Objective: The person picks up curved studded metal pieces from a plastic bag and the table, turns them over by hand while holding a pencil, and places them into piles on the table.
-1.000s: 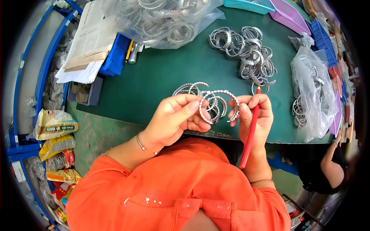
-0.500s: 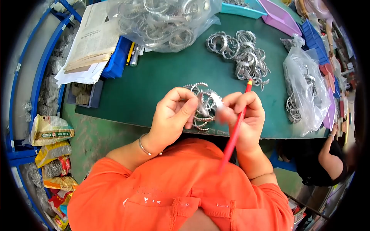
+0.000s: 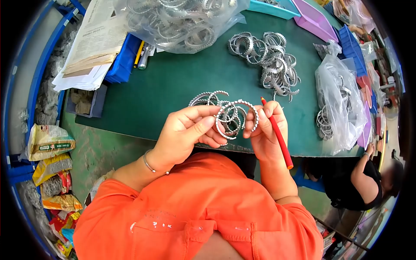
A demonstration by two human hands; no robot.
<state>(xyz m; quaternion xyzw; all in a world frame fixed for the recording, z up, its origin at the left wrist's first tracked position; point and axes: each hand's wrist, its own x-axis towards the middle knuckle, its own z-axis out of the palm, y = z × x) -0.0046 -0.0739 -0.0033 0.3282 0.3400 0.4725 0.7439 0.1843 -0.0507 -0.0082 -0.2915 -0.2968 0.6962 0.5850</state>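
Orange cloth fills the bottom of my feed: the wearer's shirt (image 3: 190, 216), with a thin metal bangle (image 3: 148, 162) on the left wrist just beyond it. From my end I can see the left hand (image 3: 182, 132) pinching the left side of a notched metal band (image 3: 241, 102), thumb against fingers. The right hand (image 3: 265, 143) grips the band's right side with its fingertips and also holds a red pencil (image 3: 279, 136) slantwise, tip up and away from the body. The band is held up between the two hands, near the table's front edge. Just behind it I make out a small cluster of similar bands (image 3: 203, 99), partly hidden by the fingers, on the dark green tabletop (image 3: 182, 78).

Farther over, a tangled pile of silvery bands (image 3: 277, 65) lies on the green. To its right I have a clear plastic bag (image 3: 342, 106) with more bands in it; to the far left, a blue bin (image 3: 123, 60) next to stacked papers (image 3: 93, 43). A large clear bag (image 3: 186, 26) full of bands sits at the back, and beyond the pile I see a turquoise tray (image 3: 275, 8) beside a purple tray (image 3: 316, 21).
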